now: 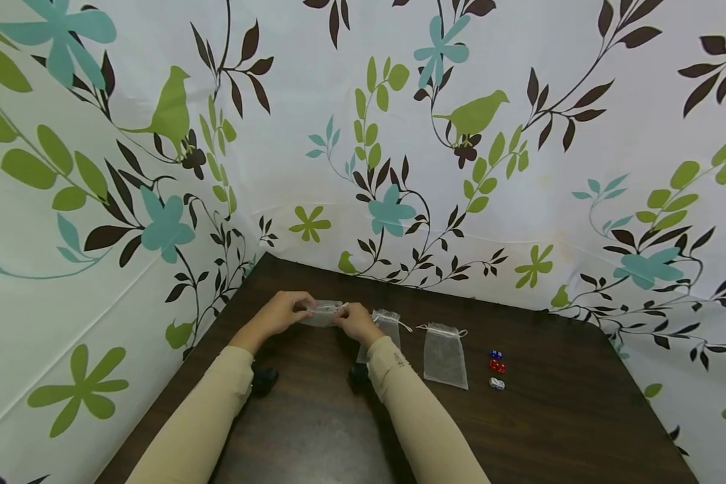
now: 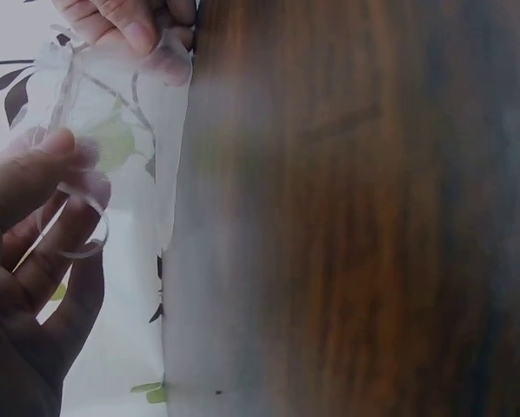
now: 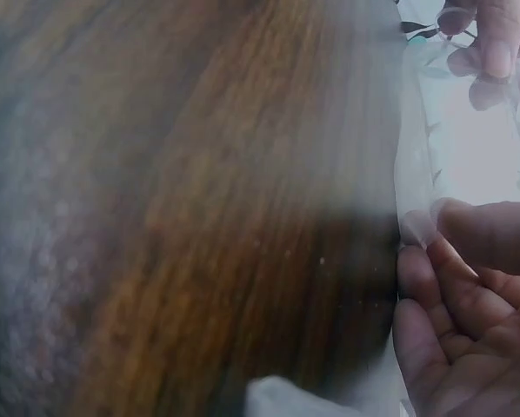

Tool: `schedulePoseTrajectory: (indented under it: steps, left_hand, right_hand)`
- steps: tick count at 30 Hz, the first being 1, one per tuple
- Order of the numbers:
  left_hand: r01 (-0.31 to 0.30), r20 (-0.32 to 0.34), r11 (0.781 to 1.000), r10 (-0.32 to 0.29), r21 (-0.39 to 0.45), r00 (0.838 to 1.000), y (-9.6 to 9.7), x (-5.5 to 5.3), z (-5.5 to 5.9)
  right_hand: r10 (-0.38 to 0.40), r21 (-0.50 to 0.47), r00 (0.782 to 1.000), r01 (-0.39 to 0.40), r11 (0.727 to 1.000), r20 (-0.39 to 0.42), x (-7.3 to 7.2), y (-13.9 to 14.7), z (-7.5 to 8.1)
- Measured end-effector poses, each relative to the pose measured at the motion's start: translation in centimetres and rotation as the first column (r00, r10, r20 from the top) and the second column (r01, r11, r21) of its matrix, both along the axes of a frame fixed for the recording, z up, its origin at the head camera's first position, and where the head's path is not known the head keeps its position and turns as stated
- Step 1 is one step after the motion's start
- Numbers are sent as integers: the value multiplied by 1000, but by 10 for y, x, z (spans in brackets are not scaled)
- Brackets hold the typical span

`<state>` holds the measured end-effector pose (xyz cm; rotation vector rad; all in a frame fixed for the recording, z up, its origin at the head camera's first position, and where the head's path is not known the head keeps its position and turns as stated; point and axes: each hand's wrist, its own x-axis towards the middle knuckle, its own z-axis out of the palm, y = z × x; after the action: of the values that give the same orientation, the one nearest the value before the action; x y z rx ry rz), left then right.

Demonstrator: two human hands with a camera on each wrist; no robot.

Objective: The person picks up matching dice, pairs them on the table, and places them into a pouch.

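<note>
A small sheer white drawstring pouch (image 1: 323, 313) is held sideways between both hands, close over the far left part of the table. My left hand (image 1: 281, 312) pinches its drawstring end between thumb and fingers; a loop of white cord (image 2: 90, 252) hangs over those fingers in the left wrist view. At the opposite end, my right hand (image 1: 357, 321) pinches a corner of the sheer fabric (image 3: 416, 174) between thumb and forefinger. The wall pattern shows through the pouch in the left wrist view.
Two more sheer pouches lie on the dark wooden table (image 1: 550, 417): one (image 1: 388, 329) partly behind the right forearm, another (image 1: 445, 356) farther right. Beyond them sit blue dice (image 1: 495, 354), red dice (image 1: 497, 366) and white dice (image 1: 497, 384) in a column. A patterned wall covering (image 1: 339, 222) borders the table's back.
</note>
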<state>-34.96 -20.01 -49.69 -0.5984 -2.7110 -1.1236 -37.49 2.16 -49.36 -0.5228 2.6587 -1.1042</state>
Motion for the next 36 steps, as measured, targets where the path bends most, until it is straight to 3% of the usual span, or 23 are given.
schedulePoseTrajectory:
  steps: [5,11,26,36]
  left_hand:
    - [6,-6,996,-6,89,1000,-2,-1,-4]
    - [-5,46,984,-3,177,999,-4,0,-4]
    - [13,-7,989,-13,144,1000,-3,2,-3]
    - [23,-9,991,-22,130,1000,-5,4,-2]
  right_hand:
    - [19,3,1000,-19,1000,-24,0,0,-1]
    - [48,30,996,-46,999,-72,1,0,-1]
    - [43,28,998,-42,999,-34,1,2,-3]
    - [115,38,993,-113,993,-40,-2,5,-5]
